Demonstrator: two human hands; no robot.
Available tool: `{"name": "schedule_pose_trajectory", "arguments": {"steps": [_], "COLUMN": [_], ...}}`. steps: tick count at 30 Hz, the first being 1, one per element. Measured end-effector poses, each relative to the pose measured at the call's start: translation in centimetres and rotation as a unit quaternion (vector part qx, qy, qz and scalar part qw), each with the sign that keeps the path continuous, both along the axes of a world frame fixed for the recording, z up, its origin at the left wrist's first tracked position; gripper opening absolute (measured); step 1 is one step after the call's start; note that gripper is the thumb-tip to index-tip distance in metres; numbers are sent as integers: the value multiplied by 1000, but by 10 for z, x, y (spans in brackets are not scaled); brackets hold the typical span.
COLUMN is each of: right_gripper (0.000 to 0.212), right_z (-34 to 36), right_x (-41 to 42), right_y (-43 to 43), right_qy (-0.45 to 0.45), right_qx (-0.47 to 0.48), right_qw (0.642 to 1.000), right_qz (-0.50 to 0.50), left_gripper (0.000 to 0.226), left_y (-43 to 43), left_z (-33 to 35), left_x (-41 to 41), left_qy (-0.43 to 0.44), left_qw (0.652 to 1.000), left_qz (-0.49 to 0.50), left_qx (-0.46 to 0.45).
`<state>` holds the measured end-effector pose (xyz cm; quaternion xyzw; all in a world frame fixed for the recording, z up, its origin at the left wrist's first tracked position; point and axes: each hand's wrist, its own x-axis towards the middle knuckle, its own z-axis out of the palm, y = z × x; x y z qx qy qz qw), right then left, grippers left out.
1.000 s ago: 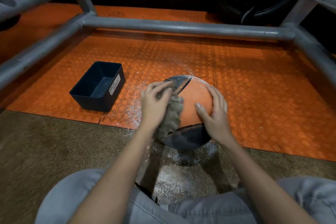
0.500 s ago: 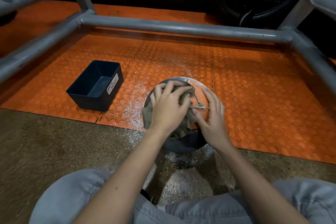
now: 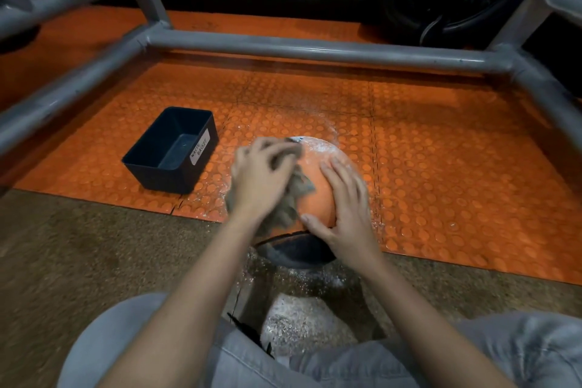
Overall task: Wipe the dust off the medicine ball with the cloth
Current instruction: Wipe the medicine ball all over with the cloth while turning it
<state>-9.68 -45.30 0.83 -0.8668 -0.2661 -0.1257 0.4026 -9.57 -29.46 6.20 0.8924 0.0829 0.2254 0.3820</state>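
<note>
- Left hand [image 3: 264,179], blurred at centre frame, fingers bent around the cloth [image 3: 297,195], pressing it on the left of the medicine ball [image 3: 319,203].
- Right hand [image 3: 346,214] lies flat, fingers spread, on its right.

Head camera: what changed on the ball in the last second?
The left hand, gripping the cloth, swept right across the top of the ball, then back to its left side. The right hand stayed flat on the right side; the bin did not move.
</note>
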Motion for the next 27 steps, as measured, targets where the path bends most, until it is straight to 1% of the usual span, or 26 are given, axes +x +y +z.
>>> {"name": "schedule_pose_trajectory", "arguments": {"steps": [1, 2, 3, 4, 5, 6, 7, 8, 9, 10, 11, 13, 15, 17, 18, 20, 22, 23, 24, 25, 27], "right_gripper": [74, 74, 74, 75, 76, 77, 77, 77, 77, 77, 78, 78, 74, 73, 74, 78, 74, 67, 61, 56, 44], "right_z": [-1, -2, -1, -2, 0, 0, 2, 3, 4, 3, 3, 2, 4, 11, 14, 18, 19, 19, 20, 20, 22], "right_x": [0, -1, -2, -3, -4, -4, -5, -5, -5, -5, -5, -5, -2, 7, 13, 25, 26, 24, 22, 20, 20], "right_y": [0, -1, -1, -2, -2, -2, -2, -1, -1, -1, 0, -2, -3, -3, -4, -6, -8, -7, -5, -4, -5], "right_qy": [-6, -9, -8, -7, -5, -3, 0, 2, 4, 5, 9, 14, 26, 95, 137, 203, 222, 214, 204, 198, 208], "right_qx": [-5, -9, -13, -14, -16, -18, -20, -22, -22, -21, -20, -14, 8, 68, 106, 167, 194, 203, 214, 232, 267], "right_qw": [1000, 1000, 1000, 1000, 1000, 1000, 1000, 999, 999, 999, 999, 999, 999, 993, 984, 964, 953, 954, 954, 951, 940], "right_qz": [4, 7, 10, 12, 13, 16, 21, 26, 30, 31, 32, 32, 34, 34, 36, 50, 63, 61, 56, 50, 50], "left_gripper": [21, 21, 22, 22, 22, 23, 24, 24, 24, 22, 21, 23, 31, 39, 41, 37, 37, 39, 39, 36, 27], "left_y": [-12, -16, -15, -7, 3, 14, 25, 32, 37, 41, 42, 39, 27, 6, -5, -21, -22, -19, -15, -12, -6], "left_z": [4, 4, 5, 3, 0, -2, -3, -5, -7, -10, -12, -11, 0, 11, 16, 23, 26, 27, 26, 26, 26], "left_x": [-5, -6, -6, -3, 0, 2, 3, 3, 2, 2, 2, 3, 0, -5, -10, -18, -27, -32, -36, -37, -31], "left_qy": [-9, -15, -14, -14, -15, -10, 7, 37, 71, 105, 129, 147, 147, 124, 118, 118, 133, 133, 114, 75, -13], "left_qw": [997, 993, 992, 996, 1000, 998, 985, 963, 938, 922, 915, 922, 944, 962, 961, 937, 907, 904, 913, 926, 955], "left_qz": [-24, -35, -34, -23, -7, 14, 43, 74, 100, 117, 125, 125, 122, 74, 38, -31, -92, -112, -116, -103, -53], "left_qx": [74, 114, 117, 83, 21, -67, -166, -258, -323, -355, -360, -337, -269, -233, -248, -326, -389, -390, -374, -355, -292]}}
